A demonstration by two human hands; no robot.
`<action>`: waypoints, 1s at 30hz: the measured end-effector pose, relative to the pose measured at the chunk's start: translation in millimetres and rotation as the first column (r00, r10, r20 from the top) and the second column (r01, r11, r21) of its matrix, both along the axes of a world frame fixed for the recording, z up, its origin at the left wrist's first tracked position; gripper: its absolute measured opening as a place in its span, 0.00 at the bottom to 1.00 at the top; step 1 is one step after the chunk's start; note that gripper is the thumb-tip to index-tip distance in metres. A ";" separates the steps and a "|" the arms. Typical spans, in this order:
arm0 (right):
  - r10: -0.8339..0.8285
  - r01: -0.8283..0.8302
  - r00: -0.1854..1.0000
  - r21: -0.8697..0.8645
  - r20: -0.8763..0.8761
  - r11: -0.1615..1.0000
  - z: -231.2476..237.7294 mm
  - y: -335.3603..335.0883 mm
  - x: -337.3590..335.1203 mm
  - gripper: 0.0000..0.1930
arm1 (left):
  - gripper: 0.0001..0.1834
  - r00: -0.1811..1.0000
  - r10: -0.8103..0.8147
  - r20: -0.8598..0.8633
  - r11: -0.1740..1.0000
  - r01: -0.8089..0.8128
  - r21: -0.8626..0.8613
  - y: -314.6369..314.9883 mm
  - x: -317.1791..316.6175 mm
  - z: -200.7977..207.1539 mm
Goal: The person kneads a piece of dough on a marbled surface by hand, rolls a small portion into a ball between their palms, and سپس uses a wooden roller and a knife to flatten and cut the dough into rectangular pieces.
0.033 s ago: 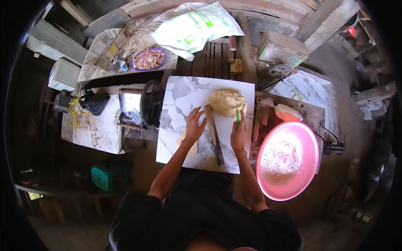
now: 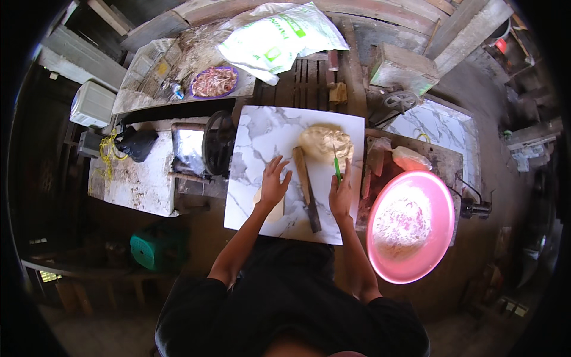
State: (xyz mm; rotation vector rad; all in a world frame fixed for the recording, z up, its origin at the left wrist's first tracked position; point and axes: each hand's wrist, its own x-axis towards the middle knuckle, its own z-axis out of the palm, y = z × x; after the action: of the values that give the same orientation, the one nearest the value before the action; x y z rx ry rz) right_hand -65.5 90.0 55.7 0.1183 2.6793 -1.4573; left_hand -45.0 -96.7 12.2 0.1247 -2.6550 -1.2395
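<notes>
A large lump of pale dough [image 2: 321, 141] rests on the far right part of a white marble-patterned board [image 2: 253, 134]. My right hand [image 2: 341, 199], near the board's right side, is closed on a green-handled knife [image 2: 337, 168] whose thin blade points away from me at the dough. My left hand [image 2: 275, 183] is over the board with fingers spread, holding nothing. A flatter pale dough piece [image 2: 276, 212] lies beside that wrist, partly hidden by it. Between my hands, a long dark-ended wooden stick [image 2: 304, 181] lies lengthwise on the board.
To the right stands a pink basin [image 2: 441, 238] with white, flour-like contents. Left of the board is a dark wheel [image 2: 217, 144] beside a whitish table [image 2: 134, 187]. Farther off are a white-green sack [image 2: 276, 44] and a purple-rimmed tray [image 2: 214, 81]. A green stool [image 2: 143, 250] stands lower left.
</notes>
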 end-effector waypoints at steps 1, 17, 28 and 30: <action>0.005 -0.005 1.000 -0.007 -0.003 1.000 -0.1 1.8 6.3 0.25 | 0.21 0.998 -0.014 0.055 0.992 0.021 -0.122 -4.8 14.5 -2.8; 0.344 -0.287 0.926 0.301 -0.157 0.909 -28.9 3.8 16.9 0.10 | 0.23 0.911 -0.409 0.053 0.847 0.400 -0.351 15.4 50.4 -28.8; 0.528 -0.289 0.827 0.658 -0.195 0.695 -42.5 1.9 14.3 0.14 | 0.19 0.968 -0.243 0.068 0.923 0.252 -0.290 -6.3 50.9 -37.1; 0.584 -0.306 0.779 0.674 -0.228 0.672 -46.7 -6.0 6.6 0.17 | 0.19 0.971 -0.230 0.071 0.931 0.241 -0.275 -7.1 47.9 -37.8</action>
State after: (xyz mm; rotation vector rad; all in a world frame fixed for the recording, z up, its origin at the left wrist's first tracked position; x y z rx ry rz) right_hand -58.9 84.0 9.0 -0.8902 3.0713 -0.4592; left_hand 2.9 -103.8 -25.5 -0.2247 -2.9132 -0.9075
